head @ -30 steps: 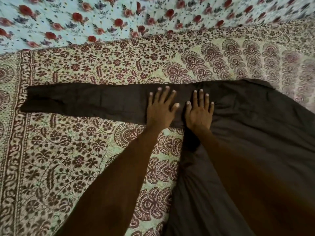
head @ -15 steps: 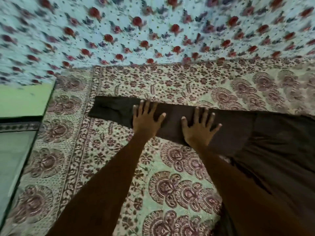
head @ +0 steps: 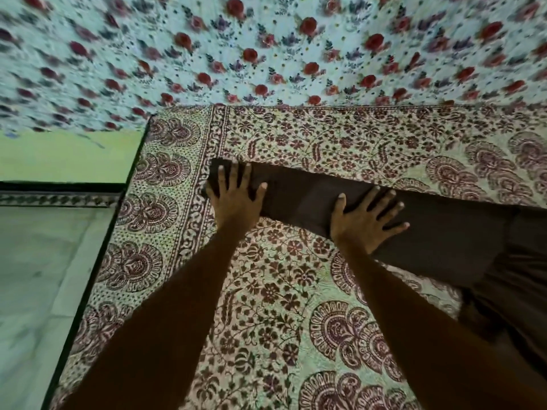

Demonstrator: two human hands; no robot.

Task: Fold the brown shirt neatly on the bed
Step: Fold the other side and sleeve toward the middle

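**Two flat palms on one brown sleeve**

My two forearms come up from 6 o'clock over the printed bedspread [head: 266, 306], a pale cloth with maroon flowers and fan shapes. At 3 to 4 o'clock the body of the one brown shirt [head: 515, 276] lies rumpled on that bedspread and runs out of frame. From it a single long sleeve [head: 307, 196] stretches flat toward 10 o'clock.

My right hand [head: 362, 220] lies on the sleeve's near edge, just right of centre. Its fingers are straight and spread toward 2 o'clock, and the palm presses the cloth without gripping it. My left hand [head: 236, 202] lies at the sleeve's far end, toward 11 o'clock, equally flat with fingers fanned toward 12, pinching nothing. Bare sleeve shows between the two hands.

Beyond the bedspread's border, a second cloth fills 12 o'clock: a light blue sheet [head: 296, 54] with red roses, blurred. At 9 o'clock the dark bed edge [head: 97, 261] drops to a pale floor [head: 35, 276], with a green surface [head: 65, 158] above it.
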